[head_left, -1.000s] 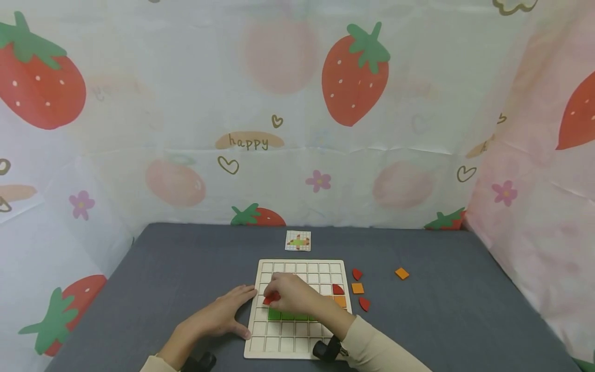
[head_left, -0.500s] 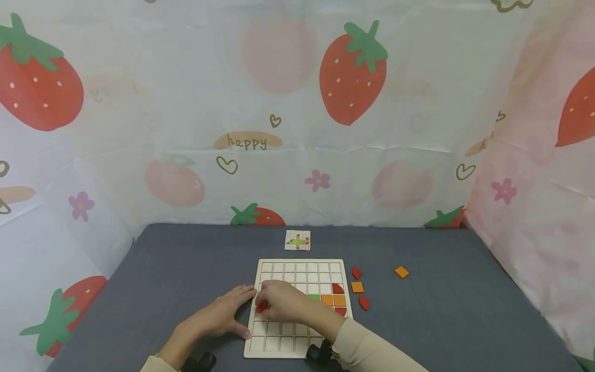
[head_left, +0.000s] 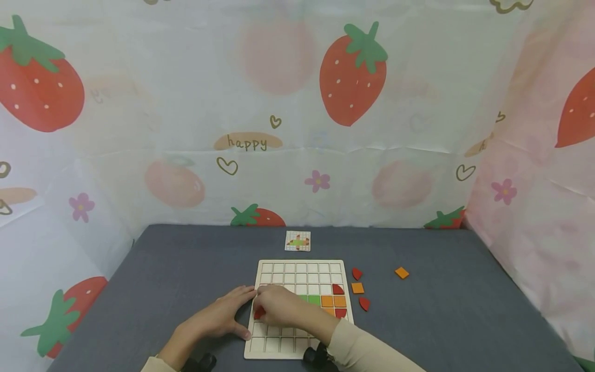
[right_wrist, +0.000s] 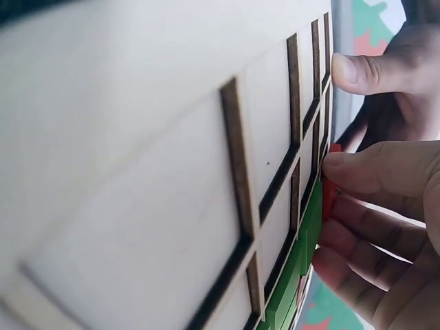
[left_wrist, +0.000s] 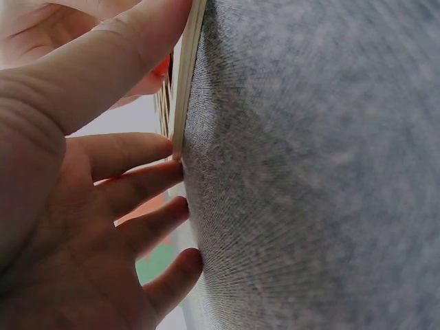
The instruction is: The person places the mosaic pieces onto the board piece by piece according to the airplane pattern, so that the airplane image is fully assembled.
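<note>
My right hand (head_left: pixel 281 307) pinches a red rounded-corner tile (head_left: pixel 259 312) over the left edge column of a pale wooden grid board (head_left: pixel 274 353). In the right wrist view, thumb and fingers hold that red tile (right_wrist: pixel 328 199) beside a row of green square tiles (right_wrist: pixel 285 292). My left hand (head_left: pixel 216 316) lies spread along the board's left side. Its thumb and some fingertips touch the board's edge (left_wrist: pixel 182 96) in the left wrist view. Orange squares (head_left: pixel 333 301) and red rounded tiles (head_left: pixel 338 289) sit in cells at the board's right; my right hand hides some cells.
Right of the board lie loose tiles: a red one (head_left: pixel 357 274), an orange square (head_left: pixel 357 288), another red one (head_left: pixel 364 304) and, farther off, an orange square (head_left: pixel 402 273). A small pattern card (head_left: pixel 298 241) lies behind the board on the grey tabletop (head_left: pixel 465 310).
The right hand has moved left and slightly nearer, carrying the red tile to the board's left column. More green and orange tiles now show. The left hand has stayed in place.
</note>
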Available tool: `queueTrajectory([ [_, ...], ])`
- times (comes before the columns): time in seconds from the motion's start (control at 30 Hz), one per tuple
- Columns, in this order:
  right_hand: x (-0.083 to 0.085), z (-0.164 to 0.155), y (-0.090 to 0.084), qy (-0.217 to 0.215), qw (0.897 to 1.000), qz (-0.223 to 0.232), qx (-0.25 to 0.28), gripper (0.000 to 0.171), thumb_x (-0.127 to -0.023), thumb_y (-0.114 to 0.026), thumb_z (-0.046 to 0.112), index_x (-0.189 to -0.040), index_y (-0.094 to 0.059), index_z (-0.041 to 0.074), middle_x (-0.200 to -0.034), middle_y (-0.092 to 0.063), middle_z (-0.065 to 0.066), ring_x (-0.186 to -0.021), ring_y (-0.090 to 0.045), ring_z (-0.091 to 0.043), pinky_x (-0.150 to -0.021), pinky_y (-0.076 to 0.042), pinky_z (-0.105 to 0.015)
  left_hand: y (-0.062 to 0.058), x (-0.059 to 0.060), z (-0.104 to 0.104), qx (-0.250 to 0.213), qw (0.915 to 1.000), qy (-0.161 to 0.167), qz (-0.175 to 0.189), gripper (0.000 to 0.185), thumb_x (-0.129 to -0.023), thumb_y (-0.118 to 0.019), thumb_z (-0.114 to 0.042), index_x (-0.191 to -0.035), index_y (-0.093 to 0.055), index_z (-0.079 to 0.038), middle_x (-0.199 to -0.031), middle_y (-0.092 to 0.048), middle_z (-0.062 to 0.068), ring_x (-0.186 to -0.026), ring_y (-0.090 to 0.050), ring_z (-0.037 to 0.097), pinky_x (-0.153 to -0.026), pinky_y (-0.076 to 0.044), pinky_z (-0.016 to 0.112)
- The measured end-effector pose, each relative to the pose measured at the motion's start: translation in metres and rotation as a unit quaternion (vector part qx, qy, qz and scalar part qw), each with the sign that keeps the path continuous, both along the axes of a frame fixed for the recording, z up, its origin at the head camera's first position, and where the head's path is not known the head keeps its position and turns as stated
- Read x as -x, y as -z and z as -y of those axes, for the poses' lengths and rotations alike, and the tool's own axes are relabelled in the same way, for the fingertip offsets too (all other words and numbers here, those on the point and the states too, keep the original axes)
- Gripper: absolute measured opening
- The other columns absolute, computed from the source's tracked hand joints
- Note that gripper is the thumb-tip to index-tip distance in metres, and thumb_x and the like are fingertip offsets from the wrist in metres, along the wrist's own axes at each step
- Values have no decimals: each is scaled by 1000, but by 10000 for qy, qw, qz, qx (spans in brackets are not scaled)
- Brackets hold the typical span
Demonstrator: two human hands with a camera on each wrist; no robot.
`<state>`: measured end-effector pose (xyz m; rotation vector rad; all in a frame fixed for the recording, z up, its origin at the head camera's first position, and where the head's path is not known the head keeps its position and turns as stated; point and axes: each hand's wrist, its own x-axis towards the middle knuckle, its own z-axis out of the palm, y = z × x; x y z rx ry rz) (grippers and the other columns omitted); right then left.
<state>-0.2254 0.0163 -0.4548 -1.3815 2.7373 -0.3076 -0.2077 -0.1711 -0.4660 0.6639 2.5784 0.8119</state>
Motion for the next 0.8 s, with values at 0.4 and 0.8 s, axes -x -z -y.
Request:
queueTrajectory([
  [0.4, 0, 2, 2, -60, 9994, -274, -190, 8, -76, -68, 18, -83, -71, 21, -79, -62, 11, -75, -53, -1, -80, -44, -16, 2, 1, 0, 49, 10000, -27, 17, 92, -64, -76, -41, -140, -35, -12, -147, -29, 11, -136, -24, 36, -99, -30, 58],
  [0.8, 1, 2, 1, -181, 9994, -260, -139, 11, -76, -67, 16, -85, -71, 22, -81, -64, 12, -78, -55, -1, -88, -44, -19, 2, 1, -1, 20, 10000, -9, -9, 92, -63, -77, -40, -140, -34, -14, -146, -30, 12, -136, -23, 37, -98, -30, 59],
])
